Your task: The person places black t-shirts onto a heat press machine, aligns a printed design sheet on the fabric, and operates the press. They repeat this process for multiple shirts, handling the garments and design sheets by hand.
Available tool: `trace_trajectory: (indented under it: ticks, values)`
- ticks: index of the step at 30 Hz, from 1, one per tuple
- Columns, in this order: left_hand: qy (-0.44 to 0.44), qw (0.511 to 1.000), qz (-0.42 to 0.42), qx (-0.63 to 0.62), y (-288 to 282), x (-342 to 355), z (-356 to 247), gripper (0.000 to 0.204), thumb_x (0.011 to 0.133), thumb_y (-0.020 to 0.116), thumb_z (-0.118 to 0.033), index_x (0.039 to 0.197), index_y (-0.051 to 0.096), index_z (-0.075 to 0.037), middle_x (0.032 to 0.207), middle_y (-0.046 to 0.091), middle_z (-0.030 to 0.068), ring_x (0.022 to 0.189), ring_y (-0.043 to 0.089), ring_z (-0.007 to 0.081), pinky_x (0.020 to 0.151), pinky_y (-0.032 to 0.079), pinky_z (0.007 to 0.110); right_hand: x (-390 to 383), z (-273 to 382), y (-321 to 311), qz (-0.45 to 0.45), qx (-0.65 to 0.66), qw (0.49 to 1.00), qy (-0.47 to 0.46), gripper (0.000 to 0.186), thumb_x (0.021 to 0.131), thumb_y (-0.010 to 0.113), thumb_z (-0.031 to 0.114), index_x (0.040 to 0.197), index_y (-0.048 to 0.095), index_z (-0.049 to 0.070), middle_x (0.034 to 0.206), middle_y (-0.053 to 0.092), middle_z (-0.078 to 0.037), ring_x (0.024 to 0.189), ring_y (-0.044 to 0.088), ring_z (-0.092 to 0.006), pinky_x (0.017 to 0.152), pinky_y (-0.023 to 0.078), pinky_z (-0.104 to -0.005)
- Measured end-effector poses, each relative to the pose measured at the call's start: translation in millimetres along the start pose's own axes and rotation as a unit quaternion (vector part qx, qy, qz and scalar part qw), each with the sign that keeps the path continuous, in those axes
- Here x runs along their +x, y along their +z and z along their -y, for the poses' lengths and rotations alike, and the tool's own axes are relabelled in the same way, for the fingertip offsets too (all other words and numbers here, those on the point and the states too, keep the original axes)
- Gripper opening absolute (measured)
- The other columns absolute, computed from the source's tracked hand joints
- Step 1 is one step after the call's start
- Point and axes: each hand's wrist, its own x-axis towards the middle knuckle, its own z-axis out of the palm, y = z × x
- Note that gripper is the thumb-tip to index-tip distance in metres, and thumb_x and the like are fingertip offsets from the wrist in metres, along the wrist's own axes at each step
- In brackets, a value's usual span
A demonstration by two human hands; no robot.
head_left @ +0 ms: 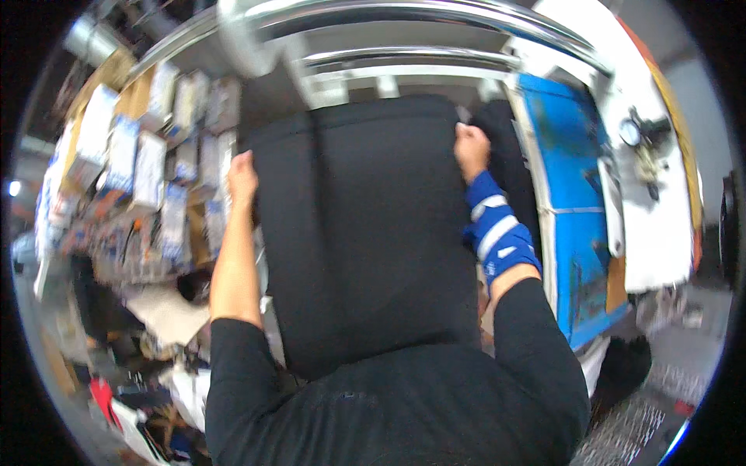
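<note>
A broad piece of black fabric point(388, 225) hangs stretched out in front of me, with a lengthwise fold or overlap down its left part. Its upper left edge is gripped in my left hand point(242, 177), fingers closed round it. On the opposite side my right hand point(471, 147) pinches the upper right edge, the arm bent, with a blue and white cloth band around the wrist. Both arms reach forward at about the same height. The fabric's lower end comes close to my body, and it hides whatever lies beneath it.
Shiny metal rollers point(420, 14) cross the far side. Right of the fabric stands a blue panel point(571, 155), beside a white surface point(660, 233) with a gauge point(631, 132). Stacked boxes point(148, 171) fill shelving at left. Loose cloth lies low on the left.
</note>
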Motion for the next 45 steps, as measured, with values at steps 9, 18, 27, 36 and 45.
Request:
trace_trajectory:
  ticks: [9, 18, 27, 36, 45]
  values:
    - [-0.026, 0.998, -0.050, -0.038, -4.8, -12.3, -49.7, 0.037, 0.102, 0.057, -0.030, 0.086, 0.057, 0.004, 0.079, 0.059, 0.0250, 0.074, 0.059, 0.0380, 0.072, 0.046, 0.045, 3.4, 17.9, -14.7, -0.024, 0.008, 0.998, 0.054, 0.030, 0.098, 0.066, 0.028, 0.094, 0.070, -0.001, 0.084, 0.070, -0.012, 0.076, 0.063, -0.0203, 0.074, 0.049, -0.0358]
    - [-0.080, 0.995, -0.023, -0.063, 3.9, -8.0, -53.1, 0.032, 0.099, 0.061, -0.030, 0.096, 0.066, 0.002, 0.087, 0.068, 0.0221, 0.080, 0.065, 0.0334, 0.077, 0.050, 0.041, 12.5, -35.0, 1.2, 0.024, 0.046, 0.992, 0.119, 0.027, 0.098, 0.067, 0.026, 0.097, 0.073, -0.001, 0.088, 0.073, -0.009, 0.080, 0.064, -0.0165, 0.074, 0.049, -0.0333]
    - [-0.140, 0.990, -0.018, -0.008, -16.1, -49.1, 2.5, 0.026, 0.095, 0.064, -0.020, 0.114, 0.072, -0.004, 0.103, 0.075, 0.0138, 0.097, 0.071, 0.0273, 0.084, 0.055, 0.037, -24.3, 4.7, -29.7, 0.120, -0.139, 0.979, 0.093, 0.035, 0.096, 0.066, 0.036, 0.107, 0.072, 0.004, 0.100, 0.073, -0.016, 0.093, 0.069, -0.0308, 0.083, 0.052, -0.0403]
    - [-0.386, 0.799, 0.277, -0.369, -149.2, -331.3, -26.5, 0.029, 0.103, 0.061, -0.034, 0.111, 0.066, -0.007, 0.089, 0.064, -0.0046, 0.077, 0.057, 0.0074, 0.070, 0.046, 0.024, -274.3, -1.6, -200.2, 0.209, -0.034, 0.943, 0.258, 0.042, 0.105, 0.053, 0.037, 0.119, 0.067, -0.001, 0.118, 0.070, -0.021, 0.111, 0.067, -0.0300, 0.095, 0.050, -0.0396]
    - [-0.340, 0.792, 0.249, -0.441, -172.3, -370.0, -30.7, 0.019, 0.099, 0.067, -0.015, 0.111, 0.066, -0.001, 0.106, 0.072, 0.0061, 0.099, 0.067, 0.0153, 0.092, 0.052, 0.032, -303.5, -50.4, -244.6, 0.287, 0.458, 0.729, 0.421, 0.018, 0.098, 0.067, 0.014, 0.113, 0.067, 0.004, 0.114, 0.072, -0.011, 0.101, 0.070, -0.0209, 0.092, 0.055, -0.0357]
